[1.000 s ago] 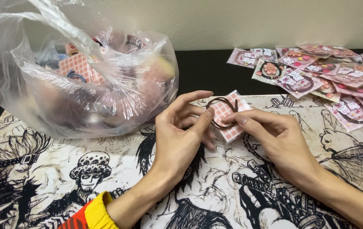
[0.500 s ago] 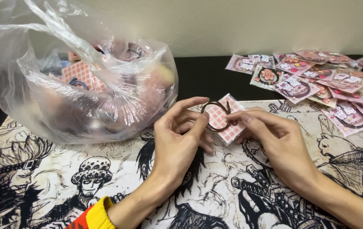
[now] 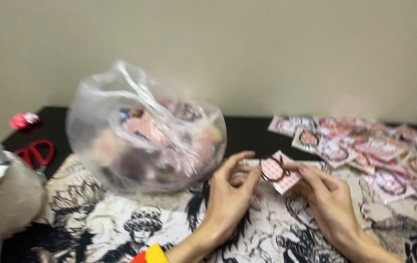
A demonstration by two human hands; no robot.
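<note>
Hands working a small pink-checked card packet with a dark ring (image 3: pixel 277 171)

Left hand (image 3: pixel 229 199) and right hand (image 3: pixel 329 202) pinch it between their fingers, just above the comic-print cloth (image 3: pixel 96 224) on the desk, beside the bulging clear plastic bag (image 3: pixel 145 131).

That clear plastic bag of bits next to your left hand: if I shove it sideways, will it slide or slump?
The plastic bag looks thin and crinkled, so it would probably slump and deform rather than slide cleanly. It bulges with small packets, so it is likely fairly light. Its open top may spill.
</note>
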